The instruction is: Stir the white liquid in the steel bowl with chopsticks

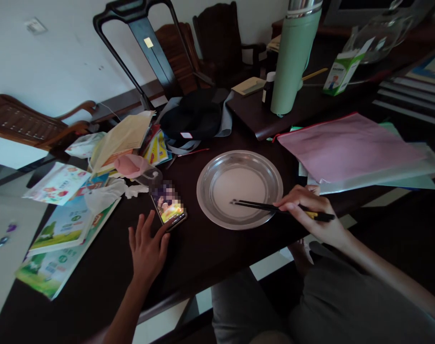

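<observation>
My right hand point(312, 210) is closed round a pair of black chopsticks point(255, 205), with yellow marks near their back ends. Their tips reach over the middle of a round metal dish point(205, 200) that holds a pale, whitish content whose kind I cannot make out. To the left of the dish lies a phone point(170, 210) with a lit screen, partly blurred. Fingers spread, my left hand point(148, 246) rests by the phone's lower edge, one finger at the bottom of its screen.
Books point(65, 229), crumpled tissue point(104, 195) and a pink item point(129, 166) lie at left. A black bag point(192, 114) sits behind the dish. A green thermos point(295, 62), a small dark bottle point(268, 91) and a green-white box point(344, 71) stand behind. Pink folder point(346, 148) at right.
</observation>
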Tool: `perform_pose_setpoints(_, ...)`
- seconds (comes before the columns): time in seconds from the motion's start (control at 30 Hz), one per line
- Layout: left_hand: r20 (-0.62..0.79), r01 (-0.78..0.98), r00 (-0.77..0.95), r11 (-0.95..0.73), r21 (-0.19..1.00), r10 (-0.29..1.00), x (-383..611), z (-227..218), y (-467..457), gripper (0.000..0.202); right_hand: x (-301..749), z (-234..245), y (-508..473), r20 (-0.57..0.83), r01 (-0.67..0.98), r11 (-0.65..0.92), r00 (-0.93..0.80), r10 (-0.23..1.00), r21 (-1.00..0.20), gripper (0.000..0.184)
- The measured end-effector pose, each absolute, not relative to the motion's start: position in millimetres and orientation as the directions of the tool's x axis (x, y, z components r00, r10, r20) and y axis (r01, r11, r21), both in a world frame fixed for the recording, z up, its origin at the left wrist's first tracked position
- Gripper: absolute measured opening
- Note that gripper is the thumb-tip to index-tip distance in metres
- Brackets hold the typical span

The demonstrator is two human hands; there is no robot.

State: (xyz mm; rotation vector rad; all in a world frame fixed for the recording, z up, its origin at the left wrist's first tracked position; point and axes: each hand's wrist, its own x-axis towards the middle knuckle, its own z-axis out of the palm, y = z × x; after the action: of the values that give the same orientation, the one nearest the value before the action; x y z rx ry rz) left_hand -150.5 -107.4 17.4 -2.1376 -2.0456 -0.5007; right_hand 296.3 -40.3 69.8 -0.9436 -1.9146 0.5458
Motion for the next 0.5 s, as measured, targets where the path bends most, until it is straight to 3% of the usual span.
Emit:
perform_pose_setpoints(0.13,0.289,0.974,-0.181,0.130,0.186,0.940,-157.4,28.5,-90.7,0.064,289.2,62.5,-32.4,0.515,0.457,0.618,-0.341,0.786,-0.640,0.016)
perform_pose_setpoints(0.23,0.288,0.951,-0.253,0.182,0.251,0.923,-161.9,35.0,-76.7,0.065,294.7,63.4,-32.6,0.553,0.520,0.602,-0.269,0.788,-0.605,0.016)
perform_pose_setpoints(0.37,0.360,0.948,-0.230,0.125,0.292,0.904,-164.7,32.0,-64.5,0.067,309.7,72.6,-41.6,0.611,0.518,0.584,-0.141,0.779,-0.625,0.026)
perform_pose_setpoints(0.5,0.454,0.940,-0.115,-0.051,0.338,0.883,-168.8,22.1,-61.9,0.064,312.3,77.4,-47.6,0.579,0.437,0.594,-0.185,0.794,-0.675,0.030)
